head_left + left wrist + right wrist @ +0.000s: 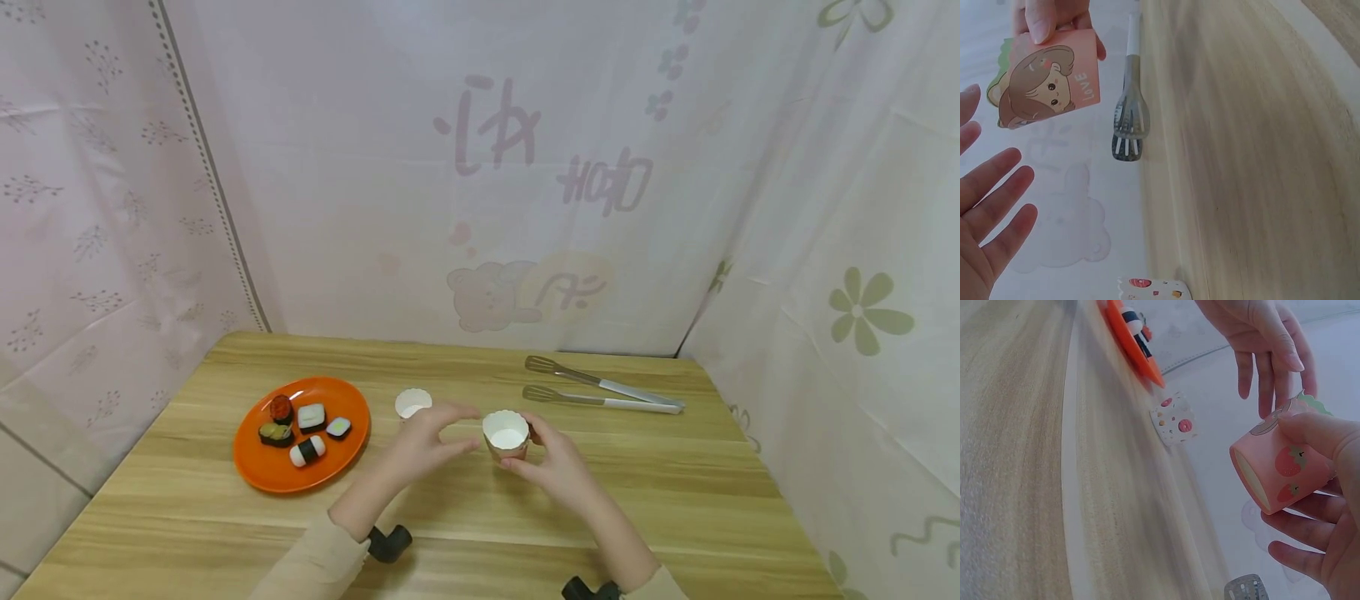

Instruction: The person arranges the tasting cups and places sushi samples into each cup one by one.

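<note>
A pink paper baking cup with a scalloped rim is held up off the table by my right hand. Thumb and fingers grip its sides in the right wrist view, where strawberries show on the cup; the left wrist view shows a cartoon face and "LOVE" on it. My left hand is just left of the cup, fingers spread and holding nothing. Behind that hand stands a second baking cup, white with a small printed pattern, partly hidden in the head view.
An orange plate at the left bears several sushi pieces, among them a white one with a black band. Tongs with slotted ends lie at the back right. Patterned curtains surround the wooden table.
</note>
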`<state>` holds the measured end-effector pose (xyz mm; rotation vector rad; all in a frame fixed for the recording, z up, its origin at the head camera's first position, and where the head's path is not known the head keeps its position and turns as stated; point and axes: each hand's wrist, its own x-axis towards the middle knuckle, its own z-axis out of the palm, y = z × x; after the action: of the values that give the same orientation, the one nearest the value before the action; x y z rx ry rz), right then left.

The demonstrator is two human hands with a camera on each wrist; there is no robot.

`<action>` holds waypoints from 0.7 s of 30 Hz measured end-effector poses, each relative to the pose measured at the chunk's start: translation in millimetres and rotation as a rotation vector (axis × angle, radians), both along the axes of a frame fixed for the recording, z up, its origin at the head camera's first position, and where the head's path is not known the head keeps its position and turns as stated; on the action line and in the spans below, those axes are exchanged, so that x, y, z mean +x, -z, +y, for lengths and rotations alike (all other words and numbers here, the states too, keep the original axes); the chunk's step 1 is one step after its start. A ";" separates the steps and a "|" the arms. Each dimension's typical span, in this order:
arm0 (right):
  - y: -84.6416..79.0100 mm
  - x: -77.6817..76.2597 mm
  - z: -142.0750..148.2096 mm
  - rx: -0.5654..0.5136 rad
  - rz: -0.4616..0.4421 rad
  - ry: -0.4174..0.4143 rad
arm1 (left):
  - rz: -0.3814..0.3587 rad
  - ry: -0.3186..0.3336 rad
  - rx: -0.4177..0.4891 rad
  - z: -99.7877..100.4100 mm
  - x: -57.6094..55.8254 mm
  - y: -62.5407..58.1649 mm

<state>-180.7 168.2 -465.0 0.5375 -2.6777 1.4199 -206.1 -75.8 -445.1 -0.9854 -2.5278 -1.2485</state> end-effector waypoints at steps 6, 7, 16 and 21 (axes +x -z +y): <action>0.7 -0.5 -0.8 -0.010 0.017 -0.019 | -0.013 0.030 -0.008 2.2 0.7 3.0; 1.2 -0.8 -0.8 -0.009 0.021 -0.022 | -0.015 0.034 -0.009 2.4 1.1 3.5; 8.2 -0.5 -0.6 0.006 0.046 -0.047 | 0.048 0.047 -0.032 4.9 2.5 7.9; 8.6 -0.3 -2.7 -0.005 0.033 -0.035 | 0.095 0.056 -0.026 6.3 1.8 9.8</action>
<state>-180.9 165.5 -473.5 0.6046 -2.6509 1.4135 -204.2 -69.5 -454.9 -1.1010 -2.4663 -1.1563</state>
